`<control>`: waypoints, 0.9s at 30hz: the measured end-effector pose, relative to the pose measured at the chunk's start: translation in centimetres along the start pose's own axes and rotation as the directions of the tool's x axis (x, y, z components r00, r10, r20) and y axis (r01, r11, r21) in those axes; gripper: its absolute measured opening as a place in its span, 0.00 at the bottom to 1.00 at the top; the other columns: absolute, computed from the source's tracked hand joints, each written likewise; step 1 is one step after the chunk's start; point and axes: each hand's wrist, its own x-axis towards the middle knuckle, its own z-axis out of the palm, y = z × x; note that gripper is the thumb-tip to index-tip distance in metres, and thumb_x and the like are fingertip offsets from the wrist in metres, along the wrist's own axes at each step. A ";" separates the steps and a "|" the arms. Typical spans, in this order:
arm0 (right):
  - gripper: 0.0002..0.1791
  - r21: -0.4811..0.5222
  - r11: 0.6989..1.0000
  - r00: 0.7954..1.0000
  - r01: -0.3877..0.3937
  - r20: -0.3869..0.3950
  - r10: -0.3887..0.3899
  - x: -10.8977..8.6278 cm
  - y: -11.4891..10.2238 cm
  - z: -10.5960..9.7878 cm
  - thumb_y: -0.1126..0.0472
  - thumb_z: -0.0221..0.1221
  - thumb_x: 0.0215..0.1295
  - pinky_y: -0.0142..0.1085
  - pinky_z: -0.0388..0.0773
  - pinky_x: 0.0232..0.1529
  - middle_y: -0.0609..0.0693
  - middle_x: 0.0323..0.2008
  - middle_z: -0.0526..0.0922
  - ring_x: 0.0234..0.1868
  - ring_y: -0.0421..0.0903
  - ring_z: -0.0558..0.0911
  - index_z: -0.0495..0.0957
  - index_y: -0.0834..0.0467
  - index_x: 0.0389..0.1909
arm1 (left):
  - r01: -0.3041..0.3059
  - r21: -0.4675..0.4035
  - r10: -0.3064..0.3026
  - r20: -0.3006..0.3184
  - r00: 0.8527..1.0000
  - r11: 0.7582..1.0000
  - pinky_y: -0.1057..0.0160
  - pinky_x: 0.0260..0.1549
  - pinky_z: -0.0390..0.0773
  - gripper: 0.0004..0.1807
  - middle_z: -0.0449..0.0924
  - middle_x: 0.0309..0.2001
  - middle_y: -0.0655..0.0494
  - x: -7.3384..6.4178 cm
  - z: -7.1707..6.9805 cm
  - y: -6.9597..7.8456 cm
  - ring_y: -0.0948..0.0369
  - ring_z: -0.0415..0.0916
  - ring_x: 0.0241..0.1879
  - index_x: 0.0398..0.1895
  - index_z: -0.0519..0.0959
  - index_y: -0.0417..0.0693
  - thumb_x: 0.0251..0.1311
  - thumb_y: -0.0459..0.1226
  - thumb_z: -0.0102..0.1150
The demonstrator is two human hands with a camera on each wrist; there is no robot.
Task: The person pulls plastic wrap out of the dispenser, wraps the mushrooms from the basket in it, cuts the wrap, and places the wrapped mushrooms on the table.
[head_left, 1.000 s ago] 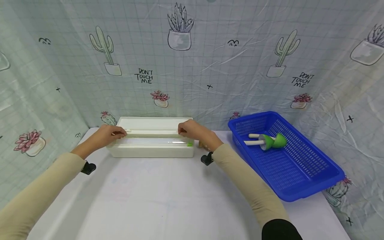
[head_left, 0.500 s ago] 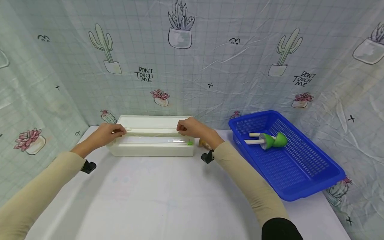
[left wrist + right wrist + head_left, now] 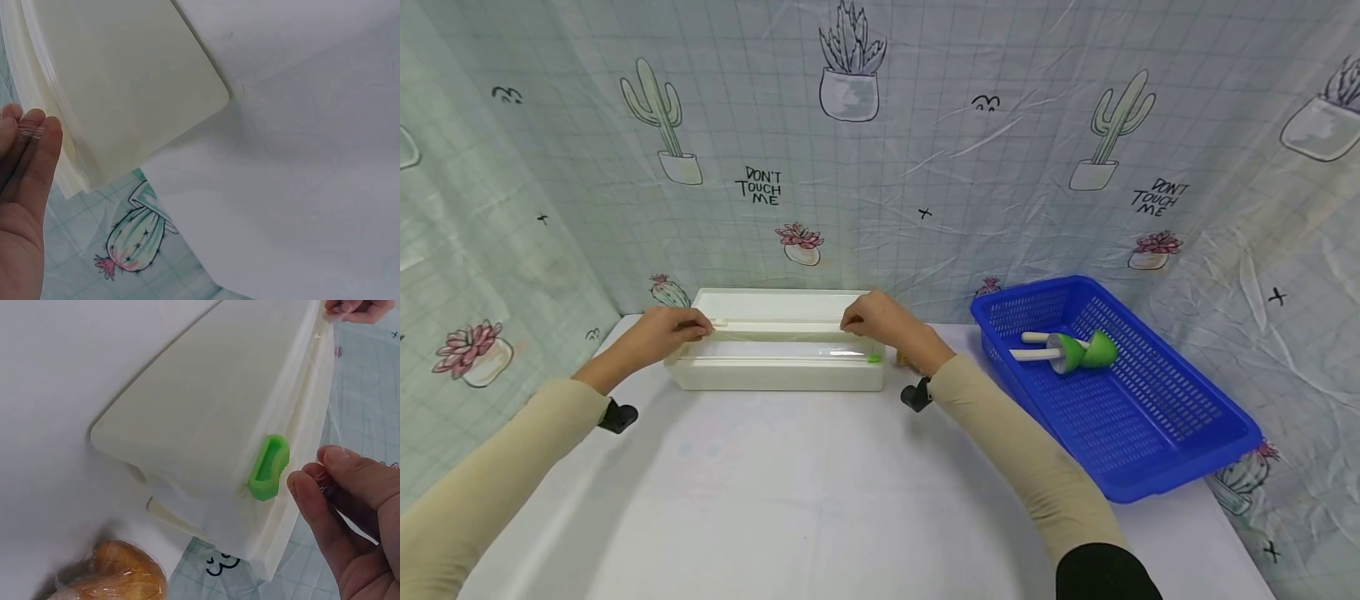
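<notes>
A cream plastic-wrap dispenser [image 3: 782,379] stands at the back of the white table with its lid [image 3: 790,302] raised behind. A green slide cutter [image 3: 269,467] sits on its edge near the right end. Clear plastic wrap [image 3: 782,351] stretches across the dispenser's top. My left hand [image 3: 664,337] pinches the wrap at the left end; the left wrist view shows it creased between thumb and fingertips. Over the right end, my right hand [image 3: 886,320] pinches the other side of the wrap, bunched between thumb and forefinger in the right wrist view. Both hands are slightly above the dispenser.
An orange-brown item in clear wrapping [image 3: 128,575] lies beside the dispenser's right end, mostly hidden behind my right wrist in the head view. On the right stands a blue basket [image 3: 1165,425] holding two green-headed items with white handles [image 3: 1067,353]. Patterned cloth [image 3: 880,200] hangs behind.
The hands keep their pinch on the plastic wrap and have barely moved. The head view has shifted slightly; the dispenser and basket stand where they were.
</notes>
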 end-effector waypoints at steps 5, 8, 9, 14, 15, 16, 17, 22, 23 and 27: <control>0.08 0.003 1.000 1.000 -0.012 0.015 0.012 -0.1 -0.2 -0.2 0.62 0.62 0.72 0.29 0.81 0.41 0.50 0.42 0.90 0.37 0.40 0.85 0.89 0.58 0.44 | -0.001 -0.014 0.001 -0.014 1.000 1.000 0.63 0.33 0.79 0.05 0.87 0.41 0.46 -0.2 -0.1 0.2 0.55 0.82 0.38 0.42 0.85 0.40 0.70 0.32 0.60; 0.09 0.018 1.000 1.000 -0.012 0.013 0.011 -0.2 -0.3 -0.4 0.63 0.61 0.73 0.29 0.81 0.41 0.51 0.41 0.90 0.36 0.41 0.85 0.88 0.60 0.45 | -0.006 -0.024 0.005 -0.027 1.000 1.000 0.66 0.33 0.80 0.05 0.88 0.39 0.46 -0.3 -0.2 0.3 0.55 0.83 0.38 0.42 0.85 0.39 0.70 0.32 0.60; 0.09 0.026 1.000 1.000 -0.011 0.010 0.010 -0.3 -0.4 -0.5 0.63 0.61 0.73 0.30 0.81 0.41 0.51 0.40 0.90 0.36 0.41 0.85 0.88 0.61 0.45 | -0.004 -0.026 0.003 -0.030 1.000 1.000 0.66 0.32 0.80 0.06 0.88 0.39 0.46 -0.3 -0.2 0.3 0.55 0.83 0.37 0.41 0.85 0.39 0.70 0.32 0.60; 0.09 0.045 0.999 1.000 0.000 0.002 -0.001 -0.6 -0.6 -1.0 0.64 0.61 0.73 0.31 0.81 0.41 0.53 0.37 0.90 0.34 0.42 0.84 0.88 0.62 0.44 | 0.006 -0.065 -0.008 -0.031 0.999 0.998 0.62 0.37 0.84 0.06 0.87 0.41 0.44 -0.4 -0.5 0.3 0.52 0.85 0.40 0.42 0.85 0.39 0.70 0.31 0.60; 0.09 0.049 0.999 1.000 0.003 0.002 -0.003 -0.7 -0.6 -1.1 0.64 0.61 0.73 0.31 0.81 0.41 0.53 0.37 0.90 0.34 0.42 0.84 0.88 0.62 0.44 | 0.007 -0.072 -0.009 -0.033 0.999 0.997 0.61 0.38 0.85 0.06 0.87 0.41 0.44 -0.5 -0.6 0.2 0.51 0.85 0.40 0.43 0.86 0.39 0.70 0.31 0.60; 0.09 0.053 0.999 1.000 0.007 0.002 -0.007 -0.7 -0.6 -1.2 0.63 0.61 0.73 0.31 0.81 0.41 0.53 0.37 0.90 0.34 0.42 0.84 0.88 0.62 0.44 | 0.003 -0.084 -0.006 -0.035 0.999 0.996 0.59 0.39 0.85 0.06 0.87 0.42 0.44 -0.6 -0.6 0.2 0.50 0.85 0.41 0.43 0.86 0.39 0.69 0.30 0.60; 0.09 0.062 0.998 1.000 0.011 0.001 -0.011 -0.7 -0.6 -1.2 0.63 0.61 0.73 0.31 0.81 0.41 0.54 0.37 0.90 0.34 0.42 0.84 0.88 0.62 0.44 | 0.000 -0.099 -0.004 -0.036 0.999 0.995 0.58 0.40 0.86 0.06 0.87 0.42 0.43 -0.7 -0.7 0.2 0.49 0.85 0.41 0.43 0.86 0.38 0.69 0.30 0.60; 0.10 0.114 0.993 0.999 0.043 -0.009 -0.042 -1.0 -0.4 -1.6 0.64 0.61 0.73 0.32 0.82 0.41 0.57 0.37 0.89 0.35 0.44 0.85 0.88 0.63 0.44 | -0.008 -0.155 0.001 -0.044 0.999 0.988 0.59 0.42 0.85 0.07 0.87 0.43 0.42 -1.2 -0.9 -0.1 0.53 0.87 0.42 0.45 0.85 0.37 0.70 0.30 0.60; 0.10 0.126 0.991 0.999 0.046 -0.011 -0.045 -1.0 -0.4 -1.7 0.64 0.61 0.73 0.33 0.82 0.41 0.57 0.37 0.89 0.36 0.44 0.85 0.88 0.64 0.44 | -0.004 -0.171 -0.003 -0.041 0.999 0.985 0.59 0.42 0.85 0.07 0.87 0.43 0.42 -1.3 -1.0 -0.1 0.55 0.87 0.42 0.45 0.85 0.37 0.70 0.30 0.59; 0.10 0.149 0.988 0.999 0.033 -0.019 -0.030 -1.0 0.0 -1.9 0.62 0.61 0.73 0.31 0.82 0.41 0.55 0.39 0.90 0.37 0.43 0.86 0.88 0.62 0.45 | 0.028 -0.226 -0.034 -0.025 0.999 0.974 0.58 0.44 0.85 0.09 0.86 0.45 0.39 -1.4 -1.4 0.0 0.58 0.87 0.43 0.47 0.84 0.35 0.71 0.29 0.58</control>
